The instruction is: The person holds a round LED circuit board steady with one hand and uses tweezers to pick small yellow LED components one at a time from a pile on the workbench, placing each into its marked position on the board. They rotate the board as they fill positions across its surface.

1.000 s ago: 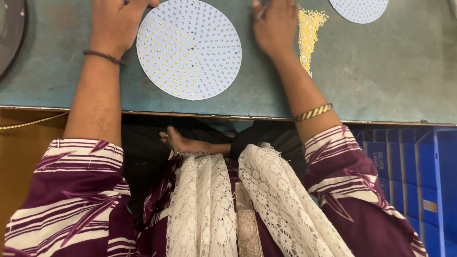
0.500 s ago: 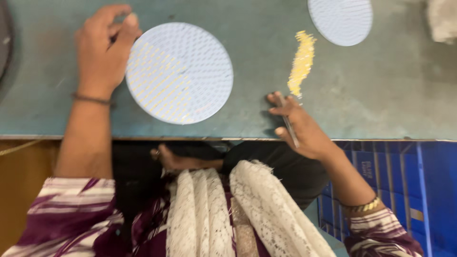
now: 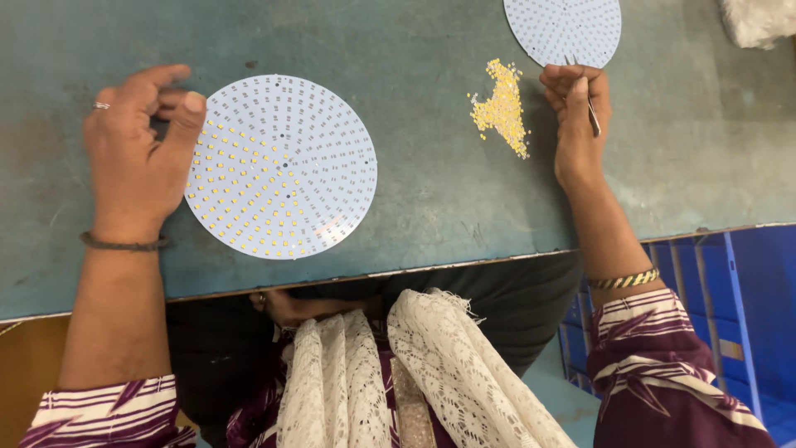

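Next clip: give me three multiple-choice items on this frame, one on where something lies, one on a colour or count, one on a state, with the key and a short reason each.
1. Where does the heap of small chips lie?
A. On the near round board
B. On the bare table, just left of the right hand
C. In the blue crate

2. What colour are the chips in the heap?
A. Yellow
B. Red
C. Black

3. How is the near round board filled?
A. Completely filled
B. No chips on it
C. Partly: its left and lower part carries chips, the rest shows bare pads

Key:
1 B: the heap sits on the table beside the right hand, which holds tweezers.
2 A: the heap shows yellow against the teal top.
3 C: yellow chips cover only the side near the left hand, whose thumb rests at the board's edge.
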`<state>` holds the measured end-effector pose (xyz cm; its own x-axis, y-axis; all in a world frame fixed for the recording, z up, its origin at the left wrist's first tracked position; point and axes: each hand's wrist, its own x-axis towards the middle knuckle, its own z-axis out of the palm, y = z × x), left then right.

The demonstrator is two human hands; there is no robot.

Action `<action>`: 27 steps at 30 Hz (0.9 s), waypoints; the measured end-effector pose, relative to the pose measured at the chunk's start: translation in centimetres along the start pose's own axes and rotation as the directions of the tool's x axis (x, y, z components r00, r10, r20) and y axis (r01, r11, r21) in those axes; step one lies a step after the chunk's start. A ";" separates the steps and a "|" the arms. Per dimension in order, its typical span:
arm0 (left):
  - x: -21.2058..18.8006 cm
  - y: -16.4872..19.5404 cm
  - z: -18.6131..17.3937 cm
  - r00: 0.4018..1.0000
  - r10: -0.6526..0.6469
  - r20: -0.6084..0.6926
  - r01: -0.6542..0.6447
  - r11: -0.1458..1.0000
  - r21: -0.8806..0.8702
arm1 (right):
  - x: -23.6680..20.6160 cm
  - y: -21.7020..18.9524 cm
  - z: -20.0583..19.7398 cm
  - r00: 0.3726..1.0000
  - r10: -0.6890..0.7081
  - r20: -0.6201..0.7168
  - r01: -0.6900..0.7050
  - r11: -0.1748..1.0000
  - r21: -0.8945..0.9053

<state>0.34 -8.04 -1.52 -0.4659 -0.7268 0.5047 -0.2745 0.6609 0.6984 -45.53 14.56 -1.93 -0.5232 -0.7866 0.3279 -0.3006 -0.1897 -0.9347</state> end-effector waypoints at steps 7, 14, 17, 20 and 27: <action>0.1 0.1 0.1 1.000 0.016 0.020 -0.017 0.999 0.035 | 4.2 2.3 2.1 0.987 -0.093 0.129 0.110 0.985 -0.132; 0.9 -0.5 0.5 0.999 0.043 -0.017 -0.043 0.999 -0.017 | 6.0 1.1 4.6 0.912 -0.030 0.408 -0.012 0.995 0.100; 0.9 -0.6 0.6 0.999 0.050 -0.021 -0.051 0.999 -0.008 | 4.1 0.6 4.4 0.859 -0.011 0.512 -0.116 0.970 0.215; 0.9 -0.8 0.7 0.997 0.074 -0.016 -0.074 0.997 -0.008 | 2.2 0.0 2.0 0.895 -0.081 0.438 -0.010 0.979 0.202; 0.1 -0.8 1.1 0.993 0.121 -0.005 -0.120 0.990 0.078 | -1.2 -0.4 -1.8 0.993 0.056 -0.101 -0.059 0.998 -0.025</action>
<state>-0.40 -8.47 -2.60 -0.4911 -0.6425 0.5882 -0.2813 0.7560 0.5910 -46.18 16.64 -1.72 -0.6170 -0.7328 0.2868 -0.2888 -0.1281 -0.9488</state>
